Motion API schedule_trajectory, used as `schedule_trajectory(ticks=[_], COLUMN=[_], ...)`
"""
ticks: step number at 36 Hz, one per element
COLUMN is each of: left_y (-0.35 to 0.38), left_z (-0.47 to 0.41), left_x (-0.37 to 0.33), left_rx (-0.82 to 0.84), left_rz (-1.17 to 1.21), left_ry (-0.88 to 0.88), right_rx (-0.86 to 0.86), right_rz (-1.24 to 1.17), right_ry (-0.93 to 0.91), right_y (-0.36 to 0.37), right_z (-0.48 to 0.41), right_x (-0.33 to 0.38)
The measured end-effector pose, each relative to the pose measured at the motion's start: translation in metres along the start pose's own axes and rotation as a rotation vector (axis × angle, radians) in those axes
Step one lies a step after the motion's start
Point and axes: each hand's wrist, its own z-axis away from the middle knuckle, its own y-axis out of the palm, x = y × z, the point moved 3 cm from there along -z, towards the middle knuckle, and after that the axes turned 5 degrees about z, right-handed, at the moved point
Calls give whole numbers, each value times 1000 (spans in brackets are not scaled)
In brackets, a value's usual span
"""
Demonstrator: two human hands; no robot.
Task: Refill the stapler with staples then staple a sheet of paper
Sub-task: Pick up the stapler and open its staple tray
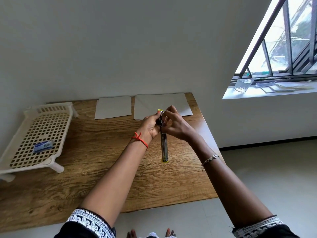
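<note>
A yellow-and-black stapler (164, 148) is swung open lengthwise above the wooden table (96, 177), one end reaching toward me. My left hand (151, 126) grips its far part from the left. My right hand (175, 123) pinches the same spot from the right, fingertips at the metal magazine; whether staples are between them is hidden. Two white paper sheets lie at the table's far edge, a smaller one (113, 107) and a larger one (171, 102) partly behind my hands. A small blue staple box (43, 146) rests on the rack at left.
A cream perforated plastic rack (39, 134) on short legs stands at the table's left side. The wall runs behind the table. A window sill (267, 91) at right carries a glass and papers. Tiled floor lies to the right and front of the table.
</note>
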Motion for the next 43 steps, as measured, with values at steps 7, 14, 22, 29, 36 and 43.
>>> schedule_trajectory(ticks=[7, 14, 22, 29, 36, 43], left_y=[-2, -7, -5, -7, -19, -33], left_z=[-3, -14, -15, -13, -13, -11], left_x=[13, 0, 1, 8, 19, 35], left_rx=[-4, -24, 1, 21, 13, -38], left_rz=[20, 111, 184, 302, 238, 236], left_ry=[-53, -8, -15, -31, -29, -108], right_rx=[-1, -12, -134, -154, -204, -229], right_rz=[17, 30, 54, -12, -54, 29], right_ry=[21, -43, -77, -7, 126, 189], right_y=[2, 10, 9, 5, 9, 15], right_z=[3, 16, 20, 24, 28, 34], right_x=[-3, 2, 2, -1, -11, -21])
